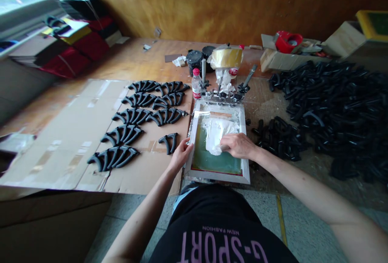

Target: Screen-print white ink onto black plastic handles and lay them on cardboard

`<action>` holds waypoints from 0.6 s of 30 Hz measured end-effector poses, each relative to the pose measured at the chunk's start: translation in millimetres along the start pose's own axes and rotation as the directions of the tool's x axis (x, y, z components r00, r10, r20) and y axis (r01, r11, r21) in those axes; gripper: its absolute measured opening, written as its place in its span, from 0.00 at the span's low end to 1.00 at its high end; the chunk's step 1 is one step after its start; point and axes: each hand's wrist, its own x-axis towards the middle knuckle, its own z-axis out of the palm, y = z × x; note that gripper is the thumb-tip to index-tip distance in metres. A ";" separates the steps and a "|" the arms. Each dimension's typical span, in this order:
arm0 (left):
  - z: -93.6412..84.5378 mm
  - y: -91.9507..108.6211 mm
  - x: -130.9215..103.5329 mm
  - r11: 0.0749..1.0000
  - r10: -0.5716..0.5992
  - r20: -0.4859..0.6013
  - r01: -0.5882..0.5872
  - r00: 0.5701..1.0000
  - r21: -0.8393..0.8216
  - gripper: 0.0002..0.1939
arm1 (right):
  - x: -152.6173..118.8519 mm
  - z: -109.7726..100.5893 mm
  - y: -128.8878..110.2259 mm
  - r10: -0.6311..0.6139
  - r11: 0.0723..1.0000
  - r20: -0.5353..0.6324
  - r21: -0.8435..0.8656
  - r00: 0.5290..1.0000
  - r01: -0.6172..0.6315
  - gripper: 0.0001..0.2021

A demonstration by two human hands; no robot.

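Observation:
A screen printing frame (pixel 246 170) with a pale border and green mesh lies in front of me, fixed at its far end to a metal clamp (pixel 222 98). White ink (pixel 214 133) is spread thickly over the middle of the mesh. My left hand (pixel 182 152) grips the frame's left edge, thumb on top. Over the ink, my right hand (pixel 238 145) is closed, fingers pressed together; what it holds is hidden beneath them. Left of the frame, black curved handle-like parts (pixel 117 158) lie in rows on cardboard, with a small group (pixel 169 142) nearest my left hand.
A large heap of black parts (pixel 336 109) covers the right side, with a smaller pile (pixel 277 137) nearer the frame. Behind the clamp stand a bottle (pixel 196 84), dark tubs (pixel 194 61) and a yellow tape roll (pixel 226 57). An open carton (pixel 280 62) sits at back right.

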 end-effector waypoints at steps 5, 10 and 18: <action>-1.0 8.9 -4.5 0.999 0.000 0.034 0.002 0.999 -0.053 0.33 | -4.2 19.5 -13.2 0.022 0.998 -0.123 -0.050 0.992 -0.029 0.13; -5.0 18.5 -7.8 0.996 0.004 0.043 -0.001 0.999 -0.085 0.35 | 15.8 1.4 -10.1 0.162 0.984 -0.174 0.097 0.971 -0.147 0.09; -33.1 109.5 -28.6 0.954 0.077 0.007 -0.072 0.997 -0.290 0.30 | 38.5 -74.1 93.9 0.610 0.789 -0.456 0.271 0.648 -0.552 0.23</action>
